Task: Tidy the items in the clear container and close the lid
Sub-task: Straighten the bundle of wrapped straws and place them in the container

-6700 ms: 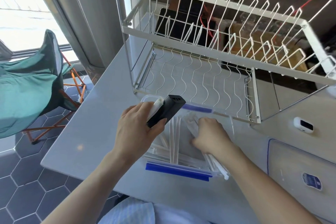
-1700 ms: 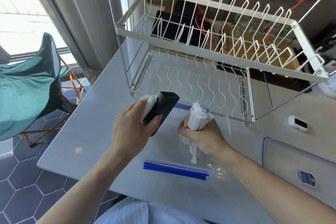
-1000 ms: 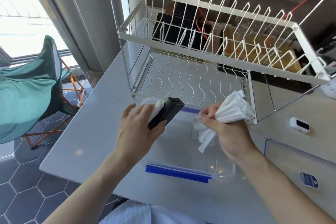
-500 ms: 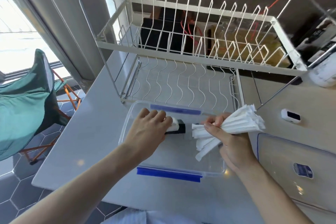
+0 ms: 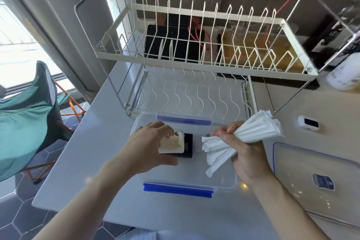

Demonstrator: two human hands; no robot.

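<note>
The left hand point(image 5: 150, 146) covers the left ends of the white pack point(image 5: 174, 142) and the black block point(image 5: 188, 147) under it; print on the pack is too blurred to read. The right hand point(image 5: 241, 154) hides the middle of the straw bundle point(image 5: 253, 132). The lid point(image 5: 319, 179) is cut by the right edge, its label illegible. The bottle point(image 5: 346, 72) and chair point(image 5: 25, 115) are cropped.
</note>
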